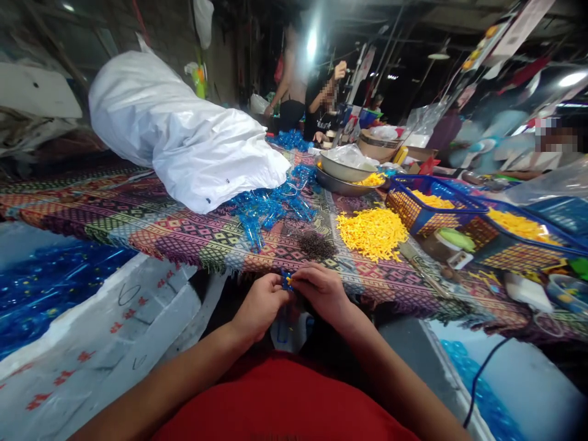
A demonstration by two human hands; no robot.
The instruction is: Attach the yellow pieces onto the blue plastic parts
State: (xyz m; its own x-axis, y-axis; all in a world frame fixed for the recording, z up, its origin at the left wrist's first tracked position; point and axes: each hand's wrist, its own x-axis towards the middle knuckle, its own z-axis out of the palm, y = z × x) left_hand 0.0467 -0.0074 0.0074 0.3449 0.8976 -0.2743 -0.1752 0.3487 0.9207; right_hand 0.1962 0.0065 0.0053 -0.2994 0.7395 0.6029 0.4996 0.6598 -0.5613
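Note:
Just off the table's front edge, my left hand pinches a translucent blue plastic part between thumb and fingers. My right hand is closed at the fingertips on a small yellow plastic piece, right against the blue part. How the two fit together is too small to make out. Beyond my hands lie a small heap of dark bits and a larger pile of yellow plastic pieces. More blue plastic parts spill out of a white sack on the table.
A patterned, fringed cloth covers the table. To the right stand blue baskets of yellow pieces and stacked bowls. White foam boxes with blue parts flank me below. Other people are across the table.

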